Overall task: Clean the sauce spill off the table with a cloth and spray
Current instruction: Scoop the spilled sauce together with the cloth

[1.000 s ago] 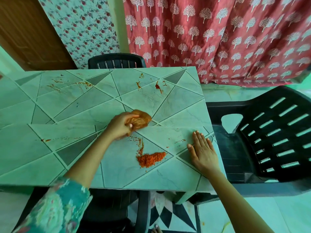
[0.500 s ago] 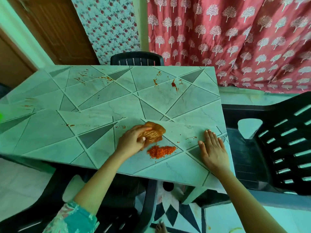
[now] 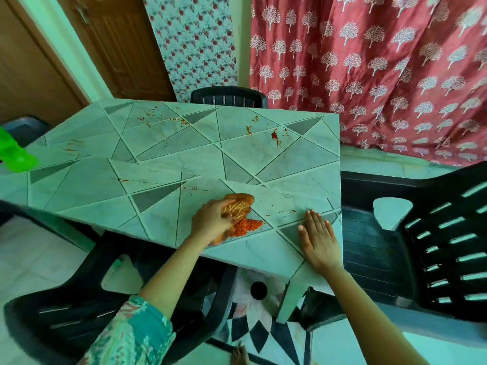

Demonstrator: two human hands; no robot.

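Orange cloth (image 3: pixel 238 206) gripped by left hand (image 3: pixel 210 223); right hand (image 3: pixel 317 241) flat on table (image 3: pixel 237 159)

Head-worn view — down (tilted) onto near table (image 3: pixel 184 159).

left hand (image 3: pixel 210 222) grips cloth (image 3: pixel 238 208), fingers curled; right hand (image 3: pixel 317 238) flat, palm down, fingers straight together.

Table (image 3: pixel 184 154): pale green top, triangular tile pattern, centre of view.
Seating: black slatted plastic right chair (image 3: pixel 434 246) beside table; far chair (image 3: pixel 226 97) behind far edge; near chair (image 3: pixel 66 312) at lower left.
Rear: red curtain (image 3: pixel 369 75), white tree print, right; floral fabric panel (image 3: pixel 197 43), centre; brown wooden door (image 3: pixel 118 43), left.
Floor (image 3: pixel 23 259): pale tiles; black-and-white star motif (image 3: pixel 263 335) under table corner.
Lighting: soft, even, greenish cast.
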